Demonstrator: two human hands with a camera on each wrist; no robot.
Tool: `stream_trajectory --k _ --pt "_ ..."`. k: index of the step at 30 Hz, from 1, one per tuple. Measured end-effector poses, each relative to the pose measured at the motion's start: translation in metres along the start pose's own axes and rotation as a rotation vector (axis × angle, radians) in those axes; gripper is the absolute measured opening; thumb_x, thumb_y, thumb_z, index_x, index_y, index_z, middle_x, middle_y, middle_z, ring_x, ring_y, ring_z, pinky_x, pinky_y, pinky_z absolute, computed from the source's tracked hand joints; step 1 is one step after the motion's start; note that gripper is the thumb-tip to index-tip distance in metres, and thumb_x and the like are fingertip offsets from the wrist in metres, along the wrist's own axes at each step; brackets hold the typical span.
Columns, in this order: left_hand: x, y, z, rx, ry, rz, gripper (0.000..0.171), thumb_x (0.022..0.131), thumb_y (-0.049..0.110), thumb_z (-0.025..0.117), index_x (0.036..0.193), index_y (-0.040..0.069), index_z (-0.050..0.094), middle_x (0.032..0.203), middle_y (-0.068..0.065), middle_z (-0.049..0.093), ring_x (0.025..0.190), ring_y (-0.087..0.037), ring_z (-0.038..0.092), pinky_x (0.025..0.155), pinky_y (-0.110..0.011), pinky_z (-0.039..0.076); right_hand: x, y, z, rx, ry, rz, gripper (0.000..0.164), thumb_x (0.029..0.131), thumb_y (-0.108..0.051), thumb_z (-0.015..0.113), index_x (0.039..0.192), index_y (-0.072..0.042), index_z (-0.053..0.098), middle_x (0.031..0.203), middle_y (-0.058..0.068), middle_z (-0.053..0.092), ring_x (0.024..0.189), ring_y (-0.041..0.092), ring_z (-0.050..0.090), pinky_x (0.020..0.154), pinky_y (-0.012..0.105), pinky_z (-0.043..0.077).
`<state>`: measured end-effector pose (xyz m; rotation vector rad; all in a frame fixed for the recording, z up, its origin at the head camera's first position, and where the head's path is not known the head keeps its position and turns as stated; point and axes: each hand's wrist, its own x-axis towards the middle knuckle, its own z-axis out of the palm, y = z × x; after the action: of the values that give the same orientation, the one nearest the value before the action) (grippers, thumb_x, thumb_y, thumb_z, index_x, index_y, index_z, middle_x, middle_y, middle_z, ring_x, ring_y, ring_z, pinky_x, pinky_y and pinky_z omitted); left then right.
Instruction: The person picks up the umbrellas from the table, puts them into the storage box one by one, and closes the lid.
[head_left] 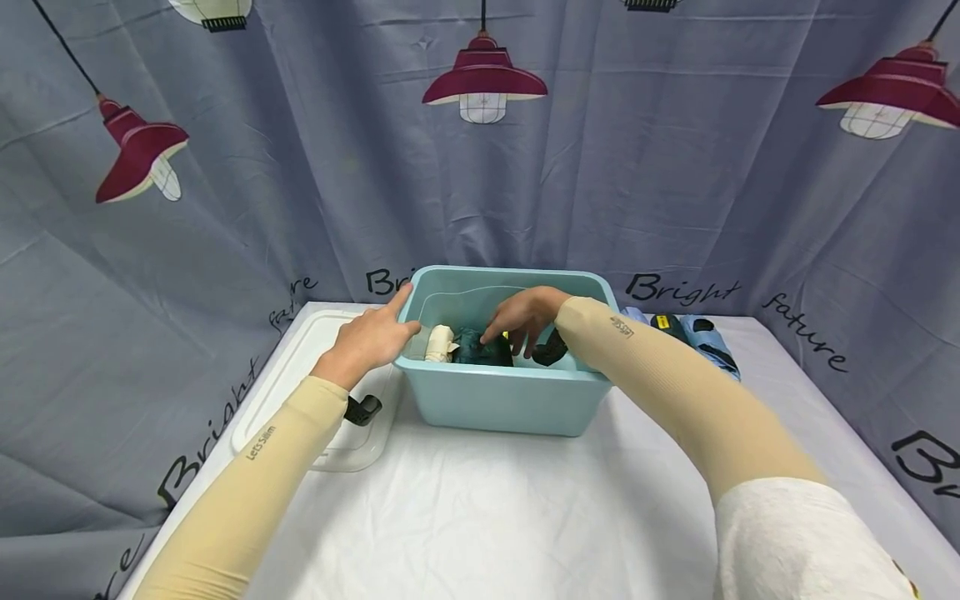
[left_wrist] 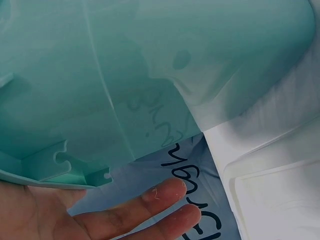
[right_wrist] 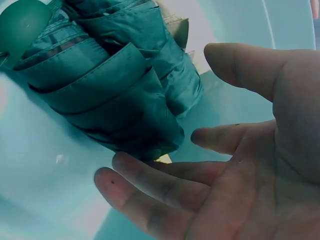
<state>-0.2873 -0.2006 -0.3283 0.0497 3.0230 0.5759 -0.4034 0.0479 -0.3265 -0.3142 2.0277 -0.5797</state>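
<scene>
A pale blue-green plastic bin [head_left: 495, 402] stands at the far side of the table. My left hand [head_left: 372, 340] is at its left rim, index finger extended; in the left wrist view the fingers [left_wrist: 165, 192] are straight outside the bin wall. Inside lie dark green folded umbrellas [right_wrist: 125, 95] with pleated fabric and a rounded green handle [right_wrist: 24, 25], beside a cream rolled bundle [head_left: 440, 343]. My right hand [head_left: 525, 317] reaches down into the bin next to the green umbrellas. Its fingers are spread and hold nothing; whether the fingertips touch the fabric I cannot tell.
A translucent white lid [head_left: 296, 358] lies flat on the table to the left of the bin, partly under my left arm. Blue folded umbrellas [head_left: 705, 335] lie right of the bin, partly behind my right sleeve. A grey curtain [head_left: 585, 183] hangs close behind the table.
</scene>
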Motion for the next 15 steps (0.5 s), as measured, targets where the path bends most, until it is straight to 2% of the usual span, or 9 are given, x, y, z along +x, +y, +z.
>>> stream_trajectory --k 5,10,15 --pt "0.000 -0.001 0.001 0.004 -0.002 -0.004 0.076 0.097 0.051 0.039 0.162 0.039 0.002 0.125 -0.015 0.066 0.098 -0.031 0.063 0.072 -0.046 0.047 -0.012 0.000 -0.001 -0.103 0.033 -0.038 0.074 0.103 -0.036 0.054 0.162 -0.009 0.019 0.161 0.025 0.028 0.139 0.042 0.046 0.107 0.052 0.045" --pt "0.001 -0.002 0.001 0.001 -0.001 -0.002 0.076 0.097 0.051 0.039 0.162 0.039 0.001 0.113 -0.014 0.068 0.097 -0.030 0.063 0.071 -0.045 0.046 -0.028 0.001 -0.002 -0.170 0.067 -0.071 0.071 0.103 -0.037 0.054 0.161 -0.008 0.025 0.159 0.022 0.036 0.140 0.041 0.045 0.106 0.050 0.047" --pt "0.001 0.000 0.001 0.002 -0.002 0.003 0.076 0.097 0.050 0.039 0.162 0.039 0.002 0.121 -0.015 0.066 0.100 -0.031 0.062 0.072 -0.046 0.046 -0.048 0.004 -0.002 -0.192 0.122 -0.112 0.068 0.102 -0.039 0.056 0.158 -0.009 0.033 0.157 0.021 0.040 0.136 0.038 0.050 0.104 0.048 0.049"
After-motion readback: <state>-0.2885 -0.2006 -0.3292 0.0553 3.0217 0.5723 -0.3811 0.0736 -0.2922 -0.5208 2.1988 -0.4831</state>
